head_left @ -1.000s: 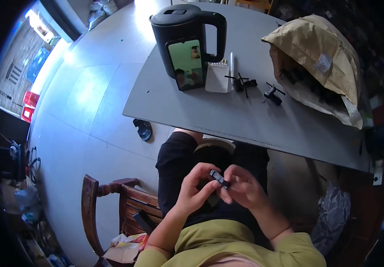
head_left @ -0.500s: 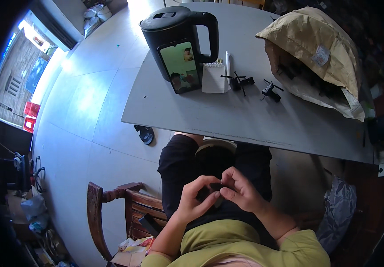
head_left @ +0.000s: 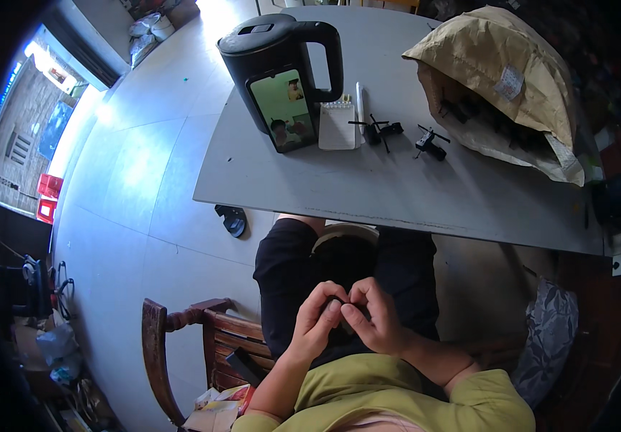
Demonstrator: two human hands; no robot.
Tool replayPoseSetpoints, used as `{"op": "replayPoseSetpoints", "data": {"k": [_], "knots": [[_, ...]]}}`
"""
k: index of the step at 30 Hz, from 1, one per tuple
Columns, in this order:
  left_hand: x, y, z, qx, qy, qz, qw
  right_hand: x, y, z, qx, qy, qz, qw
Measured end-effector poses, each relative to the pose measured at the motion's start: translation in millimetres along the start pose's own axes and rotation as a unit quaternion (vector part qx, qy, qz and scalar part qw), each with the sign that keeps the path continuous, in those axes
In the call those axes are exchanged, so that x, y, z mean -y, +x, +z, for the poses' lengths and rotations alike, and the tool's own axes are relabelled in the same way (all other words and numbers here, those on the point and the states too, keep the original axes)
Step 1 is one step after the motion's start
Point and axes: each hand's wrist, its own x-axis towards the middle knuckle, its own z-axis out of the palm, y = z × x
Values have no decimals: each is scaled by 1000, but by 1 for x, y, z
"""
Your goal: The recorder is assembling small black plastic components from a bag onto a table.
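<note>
Above my lap, my left hand (head_left: 316,318) and my right hand (head_left: 376,317) meet with fingertips close together. Both are closed in a pinch around a small black piece (head_left: 338,299), mostly covered by the fingers, so its kind cannot be made out. Beyond my knees, on the grey table, lie two small black parts with thin crossing arms, one black part (head_left: 378,131) by the notepad and another black part (head_left: 431,142) to its right. A large brown paper bag (head_left: 501,61) lies on its side with its mouth towards me, dark pieces inside.
A black kettle (head_left: 263,43) stands on the table (head_left: 289,180), a phone (head_left: 281,111) leaning on it. Beside them are a small notepad (head_left: 338,128) and a white pen (head_left: 360,104). A wooden chair (head_left: 155,345) is at my left; a black sandal (head_left: 232,220) lies on the floor.
My hands have drawn closer together, and the fingers now cover more of the small black piece. The view has shifted slightly; the things on the table have stayed put.
</note>
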Motion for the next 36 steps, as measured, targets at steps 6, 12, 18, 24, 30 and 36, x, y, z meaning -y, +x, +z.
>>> {"op": "replayPoseSetpoints", "data": {"k": [6,12,18,24,30,36], "knots": [[5,1,0,13,-16,44,999,3,-1,4,-38,-96,-95,990],[-1,2,-6,19,172,100,980,0,-3,-16,-22,-13,-90,996],[-16,8,-19,155,399,261,865,0,-5,-36,74,275,210,935],[-17,3,-13,150,421,270,853,-8,-7,-33,124,345,250,896],[-5,-1,1,65,398,213,890,-22,-19,-14,41,378,263,887],[-15,-2,-17,151,355,191,903,-15,-19,-32,245,285,225,899]]}}
